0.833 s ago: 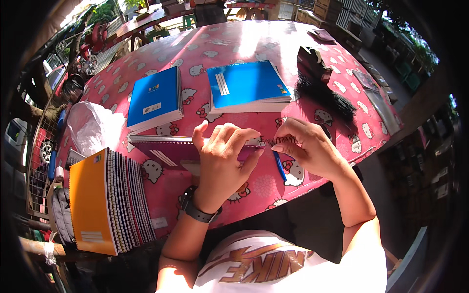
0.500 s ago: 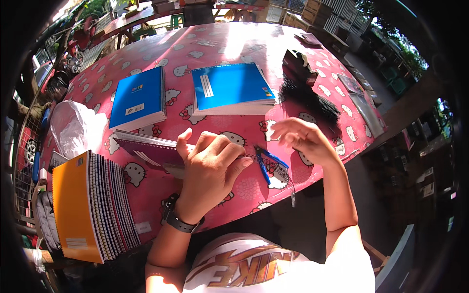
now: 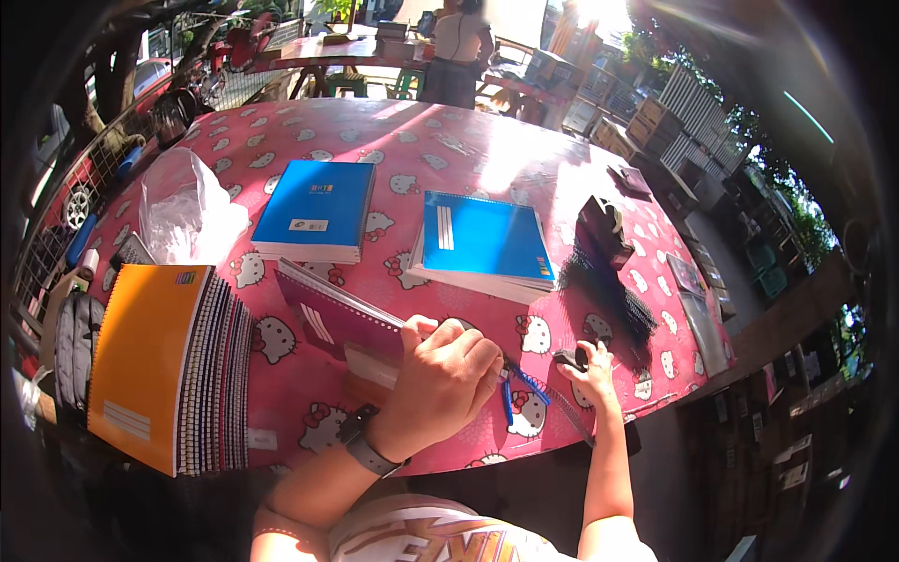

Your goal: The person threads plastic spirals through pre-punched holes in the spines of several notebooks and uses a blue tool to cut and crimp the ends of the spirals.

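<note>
My left hand (image 3: 445,379), with a dark watch on its wrist, is closed at the right end of a purple notebook (image 3: 348,321) that stands tilted, its punched edge up. Its fingertips hide what they pinch there. Beside them lie blue-handled pliers (image 3: 508,403) and a thin dark spiral coil (image 3: 565,408), which trails toward the table's front edge. Farther right, my right hand (image 3: 596,377) has its thumb and fingers around a small black object (image 3: 568,359) on the table; its kind is unclear.
A stack of spiral notebooks with an orange cover (image 3: 150,361) stands at left, by a clear plastic bag (image 3: 185,211). Two blue notebook stacks (image 3: 314,208) (image 3: 485,239) lie farther back. Black coils (image 3: 613,298) and a black box-like thing (image 3: 606,229) are at right. Another person (image 3: 459,51) stands beyond the table.
My right hand has come down from the air to the small black object on the table. The left hand stays at the purple notebook. The view has tilted up, showing the person behind.
</note>
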`<state>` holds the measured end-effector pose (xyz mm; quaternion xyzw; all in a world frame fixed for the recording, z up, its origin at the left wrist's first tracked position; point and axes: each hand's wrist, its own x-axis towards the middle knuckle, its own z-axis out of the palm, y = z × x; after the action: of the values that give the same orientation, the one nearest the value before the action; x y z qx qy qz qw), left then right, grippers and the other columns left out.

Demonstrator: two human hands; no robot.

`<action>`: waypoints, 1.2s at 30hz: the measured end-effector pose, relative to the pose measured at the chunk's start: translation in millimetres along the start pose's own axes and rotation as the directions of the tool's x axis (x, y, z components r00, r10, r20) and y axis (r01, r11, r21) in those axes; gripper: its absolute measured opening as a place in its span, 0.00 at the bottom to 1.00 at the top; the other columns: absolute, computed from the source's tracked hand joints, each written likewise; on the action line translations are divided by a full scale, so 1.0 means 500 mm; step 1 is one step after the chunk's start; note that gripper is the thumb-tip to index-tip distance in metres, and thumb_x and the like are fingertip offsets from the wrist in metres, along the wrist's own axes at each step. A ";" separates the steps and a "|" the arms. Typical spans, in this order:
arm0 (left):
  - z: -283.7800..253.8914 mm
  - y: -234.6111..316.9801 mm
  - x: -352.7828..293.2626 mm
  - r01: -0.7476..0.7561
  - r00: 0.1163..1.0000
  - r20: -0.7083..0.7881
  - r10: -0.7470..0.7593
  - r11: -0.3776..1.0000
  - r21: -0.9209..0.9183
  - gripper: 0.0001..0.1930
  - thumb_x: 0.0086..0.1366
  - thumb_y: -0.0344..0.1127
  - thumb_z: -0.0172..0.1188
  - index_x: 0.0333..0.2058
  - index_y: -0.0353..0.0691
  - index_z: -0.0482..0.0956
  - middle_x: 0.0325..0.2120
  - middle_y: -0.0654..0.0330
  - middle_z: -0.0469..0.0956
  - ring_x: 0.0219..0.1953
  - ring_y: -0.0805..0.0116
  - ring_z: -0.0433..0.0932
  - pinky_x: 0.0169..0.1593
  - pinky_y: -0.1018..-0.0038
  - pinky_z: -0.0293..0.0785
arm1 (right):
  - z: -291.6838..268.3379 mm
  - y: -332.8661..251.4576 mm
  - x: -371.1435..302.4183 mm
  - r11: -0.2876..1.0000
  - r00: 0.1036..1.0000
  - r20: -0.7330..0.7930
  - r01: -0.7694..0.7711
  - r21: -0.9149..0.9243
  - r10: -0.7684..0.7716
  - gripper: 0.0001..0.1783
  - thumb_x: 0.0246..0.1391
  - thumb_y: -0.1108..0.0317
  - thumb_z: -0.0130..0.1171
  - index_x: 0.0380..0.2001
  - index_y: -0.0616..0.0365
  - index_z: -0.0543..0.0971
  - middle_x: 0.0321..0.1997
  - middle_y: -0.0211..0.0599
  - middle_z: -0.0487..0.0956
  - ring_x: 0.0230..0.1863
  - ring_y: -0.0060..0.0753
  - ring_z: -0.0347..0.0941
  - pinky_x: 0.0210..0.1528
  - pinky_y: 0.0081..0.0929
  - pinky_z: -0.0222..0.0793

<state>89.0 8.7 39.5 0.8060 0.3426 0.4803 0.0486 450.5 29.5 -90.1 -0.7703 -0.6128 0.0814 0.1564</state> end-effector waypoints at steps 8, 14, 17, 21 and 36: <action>-0.007 -0.011 0.002 0.025 0.996 0.086 0.002 0.951 -0.308 0.11 0.57 0.28 0.60 0.40 0.48 0.77 0.27 0.69 0.77 0.34 0.71 0.76 0.50 0.66 0.57 | 0.010 -0.053 -0.025 0.999 0.993 -0.114 0.015 0.028 -0.012 0.39 0.33 0.49 0.72 0.52 0.50 0.74 0.63 0.62 0.62 0.60 0.60 0.59 0.61 0.50 0.59; -0.040 -0.046 0.014 -0.188 0.939 0.244 0.243 0.955 -0.230 0.09 0.57 0.41 0.65 0.36 0.51 0.79 0.28 0.71 0.77 0.36 0.73 0.75 0.53 0.64 0.56 | 0.021 -0.206 -0.081 0.252 0.941 0.041 0.048 0.967 -0.337 0.47 0.43 0.34 0.65 0.55 0.63 0.71 0.50 0.37 0.76 0.51 0.28 0.72 0.47 0.23 0.68; -0.050 -0.048 0.021 -0.173 0.911 0.331 0.247 0.956 -0.236 0.09 0.57 0.42 0.64 0.36 0.51 0.79 0.27 0.70 0.76 0.35 0.72 0.75 0.49 0.68 0.59 | 0.035 -0.275 -0.102 -0.041 0.868 0.070 -0.104 0.994 -0.492 0.51 0.41 0.29 0.62 0.54 0.65 0.71 0.51 0.38 0.77 0.52 0.28 0.72 0.50 0.26 0.66; -0.065 -0.055 0.027 -0.105 0.902 0.365 0.232 0.936 -0.335 0.10 0.59 0.44 0.62 0.35 0.46 0.78 0.26 0.67 0.76 0.33 0.68 0.76 0.46 0.70 0.63 | 0.034 -0.314 -0.114 -0.143 0.812 0.064 -0.180 0.973 -0.580 0.56 0.39 0.26 0.60 0.56 0.68 0.69 0.53 0.41 0.76 0.55 0.31 0.71 0.54 0.29 0.65; -0.077 -0.044 0.003 -0.128 0.949 0.265 0.173 0.976 -0.177 0.10 0.55 0.44 0.65 0.33 0.49 0.78 0.27 0.71 0.76 0.31 0.72 0.75 0.44 0.72 0.59 | 0.143 -0.333 -0.303 -0.680 0.749 0.118 -0.647 0.346 -0.652 0.58 0.44 0.18 0.40 0.66 0.52 0.57 0.62 0.52 0.67 0.64 0.71 0.56 0.59 0.68 0.58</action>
<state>47.1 16.7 52.4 0.8830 0.2306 0.3898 0.1230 239.0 -74.2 -110.6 0.0335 -0.1005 0.8485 0.5184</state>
